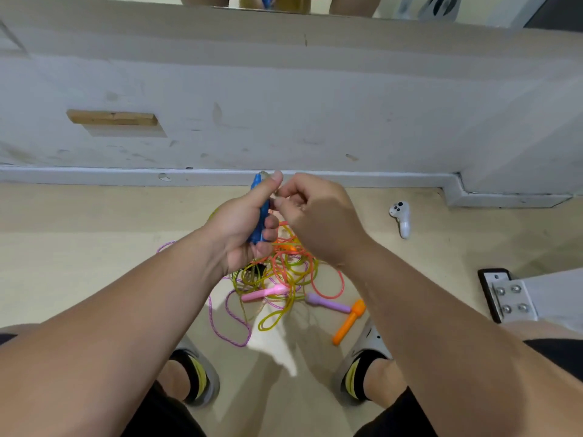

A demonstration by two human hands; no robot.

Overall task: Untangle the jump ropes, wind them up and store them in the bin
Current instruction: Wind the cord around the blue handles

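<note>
1. if the left hand [243, 228] hauls the blue handle [259, 216] up sharply, i'd expect its cord to cinch the knots in the rope tangle [280, 266] on the floor below.
2. the pink handle [265, 293], purple handle [328, 303] and orange handle [348, 323] lie loose at the heap's near edge and could snag and drag.
3. left hand: fingers curled tight round the blue handle, thumb up along it.
4. right hand [318, 216]: fingertips pinched together beside the handle's top. i can't tell whether they nip a cord.
5. no bin in sight.
</note>
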